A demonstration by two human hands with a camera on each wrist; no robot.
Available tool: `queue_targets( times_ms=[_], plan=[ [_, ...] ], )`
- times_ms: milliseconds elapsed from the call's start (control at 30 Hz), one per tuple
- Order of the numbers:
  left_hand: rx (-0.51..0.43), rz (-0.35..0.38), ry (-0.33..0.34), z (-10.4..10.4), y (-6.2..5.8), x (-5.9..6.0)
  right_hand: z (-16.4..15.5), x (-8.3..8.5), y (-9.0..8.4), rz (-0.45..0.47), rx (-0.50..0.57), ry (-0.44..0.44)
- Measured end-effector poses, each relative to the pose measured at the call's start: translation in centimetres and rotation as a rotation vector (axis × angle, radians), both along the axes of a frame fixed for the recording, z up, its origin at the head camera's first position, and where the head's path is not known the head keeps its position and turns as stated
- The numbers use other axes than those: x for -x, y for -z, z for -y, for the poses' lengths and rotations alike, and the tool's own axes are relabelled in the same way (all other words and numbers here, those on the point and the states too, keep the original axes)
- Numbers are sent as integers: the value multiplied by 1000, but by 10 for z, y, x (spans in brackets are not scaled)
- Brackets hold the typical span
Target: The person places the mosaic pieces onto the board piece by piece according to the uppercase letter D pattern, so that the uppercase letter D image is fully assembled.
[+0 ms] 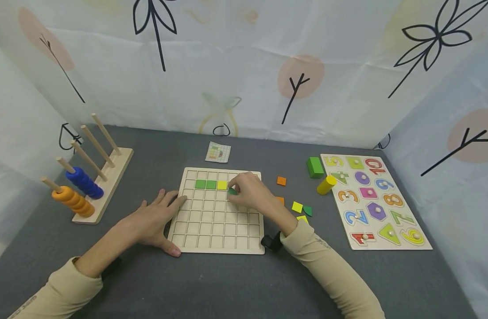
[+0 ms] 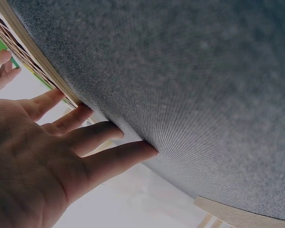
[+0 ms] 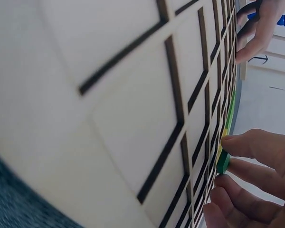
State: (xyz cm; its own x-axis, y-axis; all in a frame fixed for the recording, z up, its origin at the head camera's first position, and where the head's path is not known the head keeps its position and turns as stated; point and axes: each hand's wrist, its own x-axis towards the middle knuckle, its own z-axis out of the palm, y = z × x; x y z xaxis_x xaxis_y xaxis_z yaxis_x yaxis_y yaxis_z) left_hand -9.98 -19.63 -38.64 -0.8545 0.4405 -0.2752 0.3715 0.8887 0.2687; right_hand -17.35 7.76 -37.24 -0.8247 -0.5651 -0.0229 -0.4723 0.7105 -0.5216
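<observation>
A square wooden grid board point(image 1: 212, 217) lies flat on the dark table. In its upper part sit two green square tiles point(image 1: 200, 184) and a yellow square tile point(image 1: 222, 185) in a row. Just right of the yellow tile, my right hand point(image 1: 249, 190) pinches a dark green tile point(image 3: 223, 162) between thumb and finger at the board's surface. My left hand point(image 1: 154, 221) rests with spread fingers at the board's left edge, the thumb near its lower left corner. In the left wrist view, the fingers point(image 2: 118, 156) extend straight along the board's side.
Right of the board lie orange point(image 1: 281, 180), yellow point(image 1: 297, 207) and dark green tiles point(image 1: 307, 211). Beyond them are a green block point(image 1: 315, 168), a yellow cylinder point(image 1: 326, 185) and a number puzzle board point(image 1: 347, 237). A peg stacker point(image 1: 122, 161) stands left; a small pattern card point(image 1: 218, 152) lies behind.
</observation>
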Motion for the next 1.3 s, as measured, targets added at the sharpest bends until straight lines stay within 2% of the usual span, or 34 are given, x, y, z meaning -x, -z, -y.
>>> queue_targets(
  times_ms=[400, 733, 1067, 1300],
  plan=[
    [0, -2, 0, 0, 0, 0, 0, 1, 2, 51, -16, -13],
    [-4, -12, 4, 0, 1, 0, 0, 2, 2, 51, -32, -54],
    [-1, -21, 5, 0, 2, 0, 1, 0, 3, 62, -45, -31],
    [2, -15, 4, 0, 2, 0, 2, -3, 3, 53, -38, -47]
  ],
)
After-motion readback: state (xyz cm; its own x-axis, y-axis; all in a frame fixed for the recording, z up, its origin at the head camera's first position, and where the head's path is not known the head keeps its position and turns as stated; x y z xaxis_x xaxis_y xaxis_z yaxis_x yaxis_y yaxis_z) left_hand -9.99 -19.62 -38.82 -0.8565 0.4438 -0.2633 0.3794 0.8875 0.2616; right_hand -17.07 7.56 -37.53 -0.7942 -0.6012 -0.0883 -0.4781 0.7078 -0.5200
